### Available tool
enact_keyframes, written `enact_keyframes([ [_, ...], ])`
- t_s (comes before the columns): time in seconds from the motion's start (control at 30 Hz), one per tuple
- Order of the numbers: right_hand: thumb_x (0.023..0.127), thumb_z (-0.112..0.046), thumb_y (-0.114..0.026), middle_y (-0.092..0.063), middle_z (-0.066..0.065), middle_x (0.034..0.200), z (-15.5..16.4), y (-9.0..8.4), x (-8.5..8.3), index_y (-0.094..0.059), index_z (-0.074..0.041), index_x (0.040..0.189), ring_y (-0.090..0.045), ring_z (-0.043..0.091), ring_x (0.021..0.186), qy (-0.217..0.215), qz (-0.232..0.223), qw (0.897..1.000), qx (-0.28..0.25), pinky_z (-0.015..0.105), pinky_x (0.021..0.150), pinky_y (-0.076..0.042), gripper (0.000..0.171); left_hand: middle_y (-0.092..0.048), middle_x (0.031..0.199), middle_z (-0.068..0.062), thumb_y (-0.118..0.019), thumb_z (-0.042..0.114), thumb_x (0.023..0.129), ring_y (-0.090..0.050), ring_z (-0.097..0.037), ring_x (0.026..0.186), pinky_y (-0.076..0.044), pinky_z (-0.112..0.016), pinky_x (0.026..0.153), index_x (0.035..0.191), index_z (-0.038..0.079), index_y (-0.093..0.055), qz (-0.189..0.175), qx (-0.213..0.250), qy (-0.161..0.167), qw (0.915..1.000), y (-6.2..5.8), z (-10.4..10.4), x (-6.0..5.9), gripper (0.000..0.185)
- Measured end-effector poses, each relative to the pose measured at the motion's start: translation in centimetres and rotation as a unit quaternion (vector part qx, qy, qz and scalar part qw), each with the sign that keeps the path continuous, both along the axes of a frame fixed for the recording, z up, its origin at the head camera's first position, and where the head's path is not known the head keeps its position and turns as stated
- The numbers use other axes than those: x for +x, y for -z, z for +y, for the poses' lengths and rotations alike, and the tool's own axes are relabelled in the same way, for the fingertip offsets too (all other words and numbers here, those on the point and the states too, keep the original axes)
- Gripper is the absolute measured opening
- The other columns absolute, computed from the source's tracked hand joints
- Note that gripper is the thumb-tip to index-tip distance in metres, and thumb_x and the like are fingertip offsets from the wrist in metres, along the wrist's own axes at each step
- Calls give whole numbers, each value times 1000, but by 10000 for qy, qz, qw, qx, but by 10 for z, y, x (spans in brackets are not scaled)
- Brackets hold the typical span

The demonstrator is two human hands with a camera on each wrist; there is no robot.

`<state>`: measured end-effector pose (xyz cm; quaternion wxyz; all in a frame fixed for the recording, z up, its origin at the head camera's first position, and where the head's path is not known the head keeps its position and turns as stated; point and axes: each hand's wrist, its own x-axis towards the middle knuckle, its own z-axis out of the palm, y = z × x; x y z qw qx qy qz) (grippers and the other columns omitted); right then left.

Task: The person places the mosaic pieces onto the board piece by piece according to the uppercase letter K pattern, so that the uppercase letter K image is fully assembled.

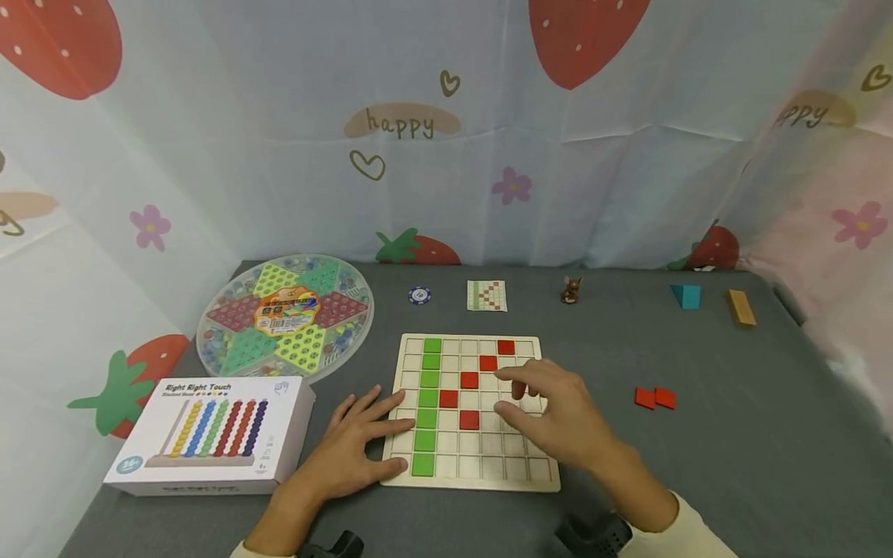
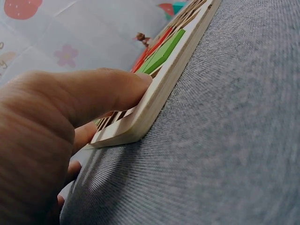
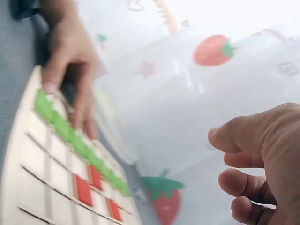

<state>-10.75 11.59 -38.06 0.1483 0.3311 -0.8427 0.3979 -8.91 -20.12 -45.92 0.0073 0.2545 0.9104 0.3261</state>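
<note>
Wooden grid board (image 1: 481, 473): we see it flat on the grey bench (image 1: 732, 465), 7 green tiles (image 1: 427, 403) in 1 column, 5 red tiles (image 1: 470, 380) on a diagonal.
Left hand (image 1: 356, 449): grip open, straight fingers pressing the board's left edge.
Right hand (image 1: 558, 415): grip loosely curled above the board's right squares, holding nothing we can see.
Spare red tiles (image 1: 654, 398): 2, apart on the bench.
Risk: we judge a low sweep of the right hand could knock the loose red tiles out of their squares.
Risk: if the left hand eases, the board may slide.

We see grey felt tabletop (image 1: 732, 480) up front. Behind and at both sides, white cloth backdrop (image 1: 279, 116) with strawberries, pink flowers, hearts, word "happy". Light soft, even; we note fold creases in cloth.
</note>
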Motion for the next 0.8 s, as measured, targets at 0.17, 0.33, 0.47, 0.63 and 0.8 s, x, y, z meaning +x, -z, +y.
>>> enact_keyframes([
  [0.17,73,1,-81,-57,-7,85,29,-15,4,-70,-8,113,-48,10,75,58,563,9975,-430,26,65,-41,42,-39,150,0,-73,46,81,-22,-33,142,-5,-58,110,126,23,-68,41,-54,-11,10000,1,0,0,51],
  [0.33,66,9,-82,-58,-4,89,59,-28,7,-69,-3,114,-48,12,79,238,795,9950,-554,24,68,-38,50,-40,150,0,-72,47,81,-22,-33,142,-5,-58,110,126,23,-68,37,-58,-23,10000,1,0,0,51],
  [0.47,65,12,-81,-59,-3,93,85,-34,9,-68,0,116,-48,10,83,448,766,9950,-455,22,71,-39,55,-39,150,0,-73,46,80,-21,-33,142,-5,-57,110,126,23,-68,-1,-93,-33,10000,0,0,0,52],
  [0.63,65,19,-76,-60,3,96,111,-35,9,-66,4,118,-48,11,86,451,728,9941,-660,20,77,-39,56,-39,150,1,-74,45,80,-20,-32,142,-4,-57,110,126,23,-68,-46,-125,-42,9999,0,0,0,52],
  [0.8,68,21,-73,-59,7,97,137,-24,6,-64,8,120,-46,13,86,569,678,9924,-849,18,77,-38,55,-38,150,1,-74,45,81,-20,-31,142,-4,-57,110,127,23,-67,-70,-113,-33,9999,0,0,0,52],
])
